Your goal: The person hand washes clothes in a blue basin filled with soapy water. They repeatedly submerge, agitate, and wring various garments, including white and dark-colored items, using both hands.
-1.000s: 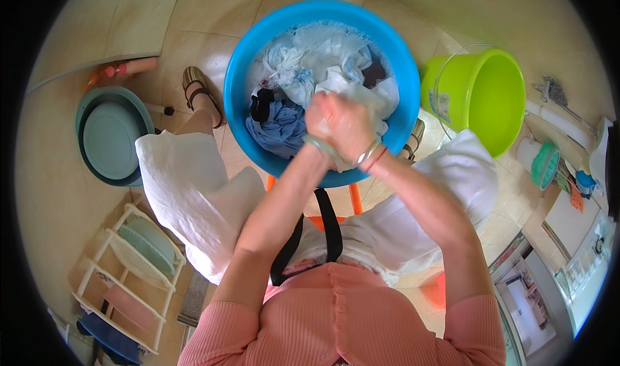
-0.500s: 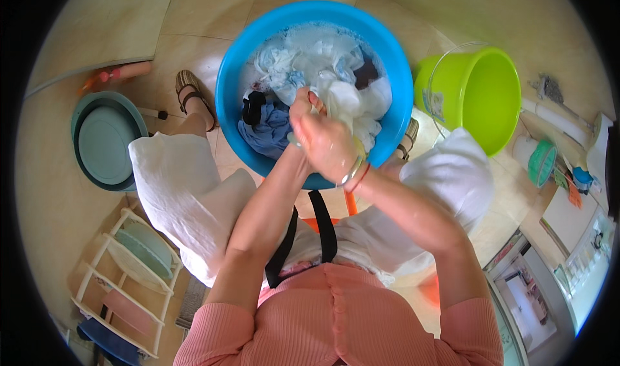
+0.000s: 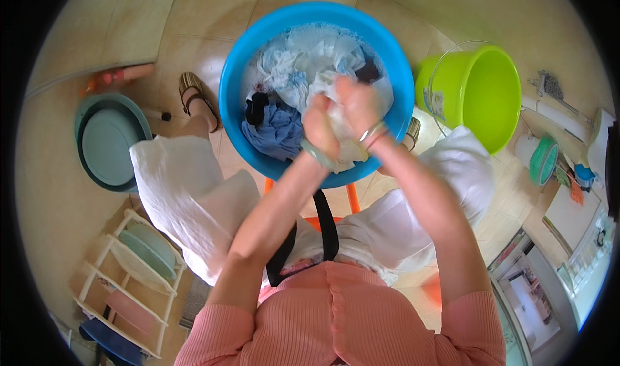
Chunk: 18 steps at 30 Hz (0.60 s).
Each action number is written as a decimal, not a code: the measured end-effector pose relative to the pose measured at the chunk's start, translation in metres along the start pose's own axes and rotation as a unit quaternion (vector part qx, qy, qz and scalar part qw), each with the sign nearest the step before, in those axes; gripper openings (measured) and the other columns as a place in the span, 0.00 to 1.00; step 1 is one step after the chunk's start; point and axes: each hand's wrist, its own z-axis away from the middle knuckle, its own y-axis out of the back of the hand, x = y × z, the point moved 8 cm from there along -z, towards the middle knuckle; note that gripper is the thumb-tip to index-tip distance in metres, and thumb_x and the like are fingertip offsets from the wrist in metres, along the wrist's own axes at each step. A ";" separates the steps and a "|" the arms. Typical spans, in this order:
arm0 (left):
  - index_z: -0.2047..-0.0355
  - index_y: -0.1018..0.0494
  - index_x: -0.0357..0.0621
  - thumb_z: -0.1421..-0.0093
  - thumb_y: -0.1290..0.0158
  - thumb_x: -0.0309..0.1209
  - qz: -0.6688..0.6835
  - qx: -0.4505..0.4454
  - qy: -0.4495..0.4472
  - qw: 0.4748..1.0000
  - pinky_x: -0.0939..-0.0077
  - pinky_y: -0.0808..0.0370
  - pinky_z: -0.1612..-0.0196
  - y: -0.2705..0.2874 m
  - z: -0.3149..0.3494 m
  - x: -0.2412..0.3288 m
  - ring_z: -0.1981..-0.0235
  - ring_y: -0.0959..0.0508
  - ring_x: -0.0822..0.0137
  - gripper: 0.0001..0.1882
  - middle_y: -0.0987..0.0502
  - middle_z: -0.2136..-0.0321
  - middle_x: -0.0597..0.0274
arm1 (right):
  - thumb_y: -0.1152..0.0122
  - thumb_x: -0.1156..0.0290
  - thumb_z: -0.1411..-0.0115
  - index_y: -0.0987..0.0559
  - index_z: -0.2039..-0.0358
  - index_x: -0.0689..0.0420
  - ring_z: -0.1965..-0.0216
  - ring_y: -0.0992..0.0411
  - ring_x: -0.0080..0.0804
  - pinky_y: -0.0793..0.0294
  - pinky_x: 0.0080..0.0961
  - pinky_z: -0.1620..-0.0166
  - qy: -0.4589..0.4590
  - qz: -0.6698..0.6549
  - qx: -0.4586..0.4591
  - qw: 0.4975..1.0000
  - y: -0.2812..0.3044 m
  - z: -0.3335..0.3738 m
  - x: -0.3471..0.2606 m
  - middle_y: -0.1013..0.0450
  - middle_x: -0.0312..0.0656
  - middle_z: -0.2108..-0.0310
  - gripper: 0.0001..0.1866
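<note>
A round blue basin [image 3: 232,88] of sudsy water stands between my feet, full of wet laundry. Over its near side, my left hand [image 3: 321,128] is closed round a white wet cloth [image 3: 338,119]. My right hand [image 3: 358,104] grips the same cloth a little farther off and to the right, its fingers smeared by motion. Part of the cloth hangs below the hands toward the near rim. To the left in the basin lie a blue garment [image 3: 276,130] and a small black piece [image 3: 256,108]. Pale blue-and-white cloth [image 3: 284,69] floats behind them.
Right of the basin a lime-green bucket [image 3: 494,98] lies tipped toward me. Grey-green basins [image 3: 110,143] are at the left, above a white rack [image 3: 126,282] holding more basins. An orange stool leg [image 3: 352,198] shows under me. Brushes [image 3: 549,88] stand along the right wall.
My hands, pressed together before, have moved apart: the left nearer and lower, the right farther and to the right. The white cloth now shows between them.
</note>
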 end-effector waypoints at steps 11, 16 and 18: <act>0.72 0.31 0.48 0.33 0.61 0.52 0.047 -0.083 -0.033 0.995 0.73 0.28 0.57 -0.020 0.006 0.067 0.65 0.26 0.69 0.23 0.28 0.70 0.66 | 0.40 0.70 0.40 0.24 0.56 0.63 0.60 0.31 0.19 0.33 0.16 0.54 -0.134 -0.533 -0.005 0.835 0.085 -0.012 0.026 0.26 0.36 0.62 0.13; 0.74 0.32 0.47 0.32 0.64 0.53 0.045 -0.159 -0.068 0.984 0.71 0.30 0.54 -0.027 0.008 0.081 0.64 0.27 0.67 0.25 0.28 0.69 0.62 | 0.39 0.72 0.41 0.26 0.55 0.62 0.61 0.29 0.18 0.33 0.15 0.57 -0.106 -0.522 0.018 0.846 0.098 -0.010 0.015 0.25 0.36 0.65 0.14; 0.75 0.32 0.46 0.32 0.65 0.52 0.034 -0.172 -0.078 0.981 0.70 0.31 0.54 -0.029 0.009 0.083 0.64 0.27 0.66 0.26 0.28 0.69 0.60 | 0.39 0.73 0.41 0.26 0.55 0.63 0.62 0.29 0.18 0.33 0.15 0.57 -0.109 -0.535 0.020 0.838 0.100 -0.009 0.014 0.25 0.36 0.65 0.15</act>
